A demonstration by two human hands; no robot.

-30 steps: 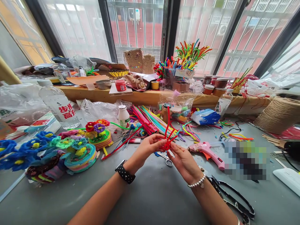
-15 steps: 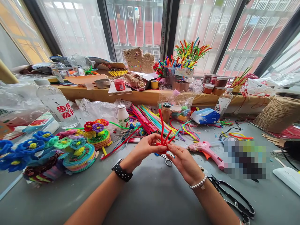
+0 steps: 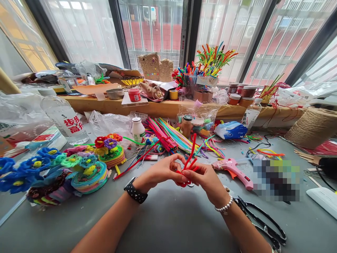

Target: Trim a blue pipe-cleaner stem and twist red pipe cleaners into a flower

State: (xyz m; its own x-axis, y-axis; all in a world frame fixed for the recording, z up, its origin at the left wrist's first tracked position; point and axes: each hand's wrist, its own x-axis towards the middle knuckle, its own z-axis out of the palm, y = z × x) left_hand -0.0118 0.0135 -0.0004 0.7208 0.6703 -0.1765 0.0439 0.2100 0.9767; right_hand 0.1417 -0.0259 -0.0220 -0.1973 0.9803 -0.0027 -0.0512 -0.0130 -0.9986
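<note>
Both hands meet over the middle of the grey table, pinching a bent red pipe cleaner (image 3: 193, 146) between them. My left hand (image 3: 165, 170) holds its looped lower part with thumb and fingers. My right hand (image 3: 206, 179) grips the same piece from the other side, thumb in front. Several red ends stick up above the fingers, one much longer than the rest. Part of the looped portion is hidden by the fingertips. Just behind the hands lies a pile of coloured pipe cleaners (image 3: 164, 137). Small scissors are mostly covered by the hands.
At left stand finished pipe-cleaner flowers (image 3: 37, 163) and a water bottle (image 3: 65, 119). To the right lie a pink glue gun (image 3: 234, 172), large black scissors (image 3: 263, 221) and a twine spool (image 3: 313, 128). A wooden ledge (image 3: 158, 110) full of supplies runs along the window.
The red pipe cleaner has turned, its long end now leaning right and sitting lower. My right hand has shifted slightly, its fingers curling more around the piece.
</note>
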